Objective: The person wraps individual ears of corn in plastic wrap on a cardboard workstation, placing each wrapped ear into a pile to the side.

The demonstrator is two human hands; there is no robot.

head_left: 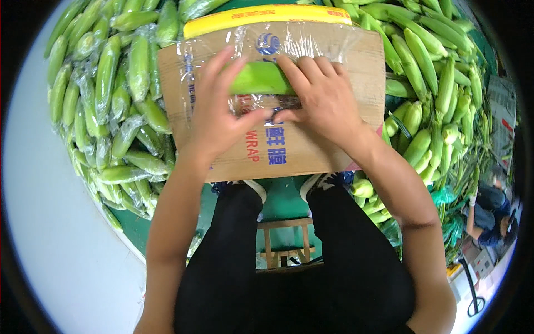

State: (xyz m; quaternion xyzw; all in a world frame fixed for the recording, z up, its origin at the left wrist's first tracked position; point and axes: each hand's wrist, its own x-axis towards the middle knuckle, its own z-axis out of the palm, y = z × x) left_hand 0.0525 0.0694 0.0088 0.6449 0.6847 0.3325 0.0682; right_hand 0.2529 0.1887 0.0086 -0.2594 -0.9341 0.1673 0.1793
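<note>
A green ear of corn in its husk (262, 78) lies crosswise on clear plastic film (308, 39), which is spread over a flattish cardboard box (317, 154). My right hand (327, 94) grips the right end of the ear, fingers over the top and thumb on the near side. At the left end is my left hand (219, 106), blurred, with its thumb stretched along the near side of the ear. Whether its fingers press on the husk is unclear. The film beneath my palms is partly hidden.
A yellow cling film roll (267, 14) bearing print lies along the box's far edge. Film-wrapped corn (121, 92) is piled on the left, unwrapped corn (421, 75) on the right. A wooden stool (285, 240) shows between my legs. Another person (494, 213) is at the far right.
</note>
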